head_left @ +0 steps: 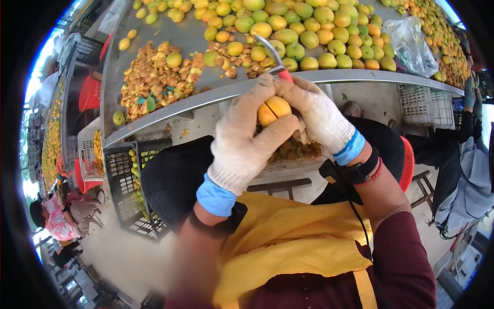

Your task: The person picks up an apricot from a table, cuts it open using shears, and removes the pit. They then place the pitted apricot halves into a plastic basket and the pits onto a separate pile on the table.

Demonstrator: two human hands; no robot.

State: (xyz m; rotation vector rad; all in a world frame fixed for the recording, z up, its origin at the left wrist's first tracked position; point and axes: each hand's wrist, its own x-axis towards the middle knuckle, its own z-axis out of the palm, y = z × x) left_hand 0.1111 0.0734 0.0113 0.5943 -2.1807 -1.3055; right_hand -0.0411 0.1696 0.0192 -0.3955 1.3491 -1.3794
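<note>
My left hand (247, 131), in a white knit glove over a blue one, is closed around a yellow-orange fruit (274, 110) with a dark cut line across it. My right hand (314, 105), gloved the same way, is wrapped round the red handle of a curved metal blade (272, 51), its tip pointing up and left over the table. Both hands meet at the fruit, just on my side of the table's metal edge (206, 97). Beneath them, partly hidden, lie fruit pieces (296, 150) in a container.
Whole green and orange fruits (319, 31) cover the table's far part, with peeled pieces (159, 72) heaped at left. A plastic bag (411, 44) lies at right. Black crate (123, 180) stands lower left, white crate (424, 105) under the table. Other people (59, 216) sit at left and right.
</note>
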